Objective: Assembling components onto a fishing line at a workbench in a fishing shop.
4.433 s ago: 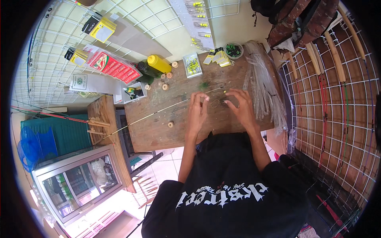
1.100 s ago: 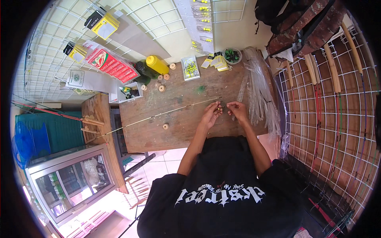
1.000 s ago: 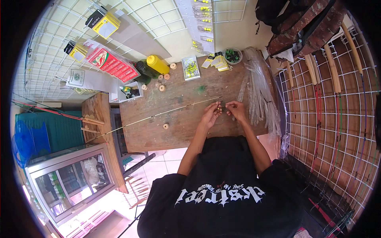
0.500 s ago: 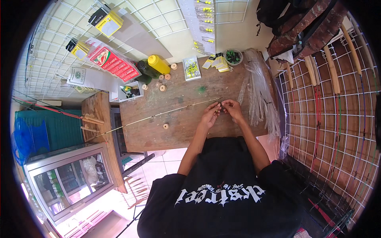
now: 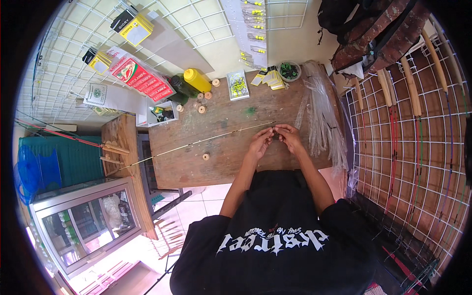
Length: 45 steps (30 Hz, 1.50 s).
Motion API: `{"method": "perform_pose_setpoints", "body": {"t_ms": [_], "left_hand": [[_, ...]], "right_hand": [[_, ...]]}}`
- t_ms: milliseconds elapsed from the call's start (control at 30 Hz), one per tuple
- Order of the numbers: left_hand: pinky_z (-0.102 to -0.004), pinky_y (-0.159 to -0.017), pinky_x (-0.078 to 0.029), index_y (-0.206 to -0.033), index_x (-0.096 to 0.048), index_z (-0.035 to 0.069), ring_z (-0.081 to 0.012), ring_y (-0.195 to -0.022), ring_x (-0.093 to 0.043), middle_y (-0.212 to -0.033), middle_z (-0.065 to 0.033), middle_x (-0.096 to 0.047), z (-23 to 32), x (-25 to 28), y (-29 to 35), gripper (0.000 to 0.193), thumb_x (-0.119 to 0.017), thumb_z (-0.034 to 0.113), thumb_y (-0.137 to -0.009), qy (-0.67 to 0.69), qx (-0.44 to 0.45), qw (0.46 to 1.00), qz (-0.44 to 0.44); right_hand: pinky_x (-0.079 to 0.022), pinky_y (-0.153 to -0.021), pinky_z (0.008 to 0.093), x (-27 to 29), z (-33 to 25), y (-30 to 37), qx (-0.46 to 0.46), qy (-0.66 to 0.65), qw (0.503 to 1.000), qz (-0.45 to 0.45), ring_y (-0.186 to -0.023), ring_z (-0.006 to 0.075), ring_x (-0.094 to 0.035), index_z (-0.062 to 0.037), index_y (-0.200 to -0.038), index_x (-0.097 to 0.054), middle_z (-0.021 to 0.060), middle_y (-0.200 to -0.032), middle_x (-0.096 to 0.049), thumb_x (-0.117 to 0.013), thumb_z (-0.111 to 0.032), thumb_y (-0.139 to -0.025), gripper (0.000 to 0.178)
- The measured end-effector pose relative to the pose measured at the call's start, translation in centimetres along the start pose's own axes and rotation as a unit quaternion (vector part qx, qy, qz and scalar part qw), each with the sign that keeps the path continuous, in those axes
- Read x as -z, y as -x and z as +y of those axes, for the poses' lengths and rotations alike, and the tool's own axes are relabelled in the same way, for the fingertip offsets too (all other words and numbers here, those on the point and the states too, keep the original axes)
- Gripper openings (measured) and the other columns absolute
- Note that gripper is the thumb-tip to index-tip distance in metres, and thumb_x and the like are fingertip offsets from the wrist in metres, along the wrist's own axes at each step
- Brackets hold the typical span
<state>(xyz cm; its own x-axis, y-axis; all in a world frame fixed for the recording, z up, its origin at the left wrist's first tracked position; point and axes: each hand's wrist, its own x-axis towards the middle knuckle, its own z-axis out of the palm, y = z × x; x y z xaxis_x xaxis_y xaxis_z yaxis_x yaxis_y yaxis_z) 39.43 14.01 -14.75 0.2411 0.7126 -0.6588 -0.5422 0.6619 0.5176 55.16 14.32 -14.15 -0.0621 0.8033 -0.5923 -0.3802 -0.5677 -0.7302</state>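
My left hand [image 5: 261, 142] and my right hand [image 5: 290, 137] meet over the right half of the wooden table, thumbs and fingertips pinched together and almost touching. Whatever sits between the fingertips is too small to make out. A thin pale fishing rod [image 5: 187, 146] with dark bands slants across the table. Its narrow tip ends just above my fingers, and its other end reaches past the table's left edge to a wooden ledge. I cannot tell whether either hand touches the rod. A wooden spool [image 5: 206, 157] stands left of my hands.
Long clear plastic sleeves [image 5: 322, 118] lie along the right side. At the back are a white box of yellow-green beads [image 5: 238, 87], a round tub [image 5: 289, 71], a yellow bottle [image 5: 197, 80] and several spools. Rods [image 5: 393, 132] hang on the right-hand wire grid.
My fingertips have shifted very slightly, with the right hand drawn a touch closer to the left. The rod and everything on the table look the same.
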Motion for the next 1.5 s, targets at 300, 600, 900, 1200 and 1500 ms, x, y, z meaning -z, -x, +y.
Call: {"method": "perform_pose_setpoints", "body": {"t_ms": [300,600,900,1200,1500], "left_hand": [[-0.0205,-0.058,-0.044,-0.110,-0.062,0.003,-0.0074,-0.066,-0.054,-0.085,-0.0029,-0.065,0.1,0.2,-0.1,0.025,-0.067,0.010,-0.086,-0.011,-0.003,1.000,-0.011],[-0.0214,-0.058,-0.043,-0.107,-0.062,0.004,-0.0086,-0.067,-0.054,-0.087,-0.0035,-0.065,0.4,0.3,-0.6,0.023,-0.068,0.009,-0.085,-0.003,-0.005,1.000,0.001],[-0.0213,-0.057,-0.043,-0.108,-0.061,0.004,-0.0083,-0.065,-0.054,-0.084,-0.0031,-0.065,0.7,0.3,-0.7,0.025,-0.068,0.009,-0.085,0.000,-0.007,1.000,0.008],[-0.0214,-0.055,-0.042,-0.105,-0.062,0.003,-0.0088,-0.063,-0.053,-0.081,-0.0041,-0.065,1.2,0.1,-0.3,0.021,-0.068,0.008,-0.085,-0.004,-0.017,1.000,0.006],[-0.0214,-0.054,-0.043,-0.100,-0.063,0.005,-0.0077,-0.062,-0.053,-0.079,-0.0030,-0.065,1.0,0.5,-0.4,0.015,-0.065,0.012,-0.087,-0.010,-0.005,1.000,0.008]], "right_hand": [[-0.044,-0.057,0.0195,0.3,-0.3,-0.6,-0.024,-0.037,0.997,-0.056,-0.063,0.0060,-0.051,-0.0035,-0.102,-0.066,0.0000,-0.086,-0.065,-0.069,-0.012,-0.085,0.019],[-0.043,-0.059,0.0190,1.1,-1.0,-0.7,-0.076,-0.039,0.988,-0.130,-0.066,0.0059,-0.048,-0.0097,-0.098,-0.058,-0.0017,-0.083,-0.058,-0.062,-0.018,-0.091,0.011],[-0.043,-0.058,0.0182,0.5,-2.4,-0.2,-0.072,-0.022,0.987,-0.142,-0.062,0.0045,-0.047,-0.0090,-0.092,-0.059,0.0000,-0.082,-0.061,-0.062,-0.017,-0.091,0.009],[-0.043,-0.055,0.0200,0.7,-2.0,-0.9,0.052,0.162,0.979,-0.114,-0.064,0.0058,-0.056,-0.0030,-0.091,-0.065,0.0047,-0.080,-0.068,-0.071,-0.008,-0.081,0.013],[-0.046,-0.063,0.0214,-0.5,-1.2,-0.8,0.190,0.266,0.945,-0.009,-0.072,0.0073,-0.061,-0.0001,-0.089,-0.069,0.0044,-0.079,-0.070,-0.072,-0.007,-0.078,0.013]]}}
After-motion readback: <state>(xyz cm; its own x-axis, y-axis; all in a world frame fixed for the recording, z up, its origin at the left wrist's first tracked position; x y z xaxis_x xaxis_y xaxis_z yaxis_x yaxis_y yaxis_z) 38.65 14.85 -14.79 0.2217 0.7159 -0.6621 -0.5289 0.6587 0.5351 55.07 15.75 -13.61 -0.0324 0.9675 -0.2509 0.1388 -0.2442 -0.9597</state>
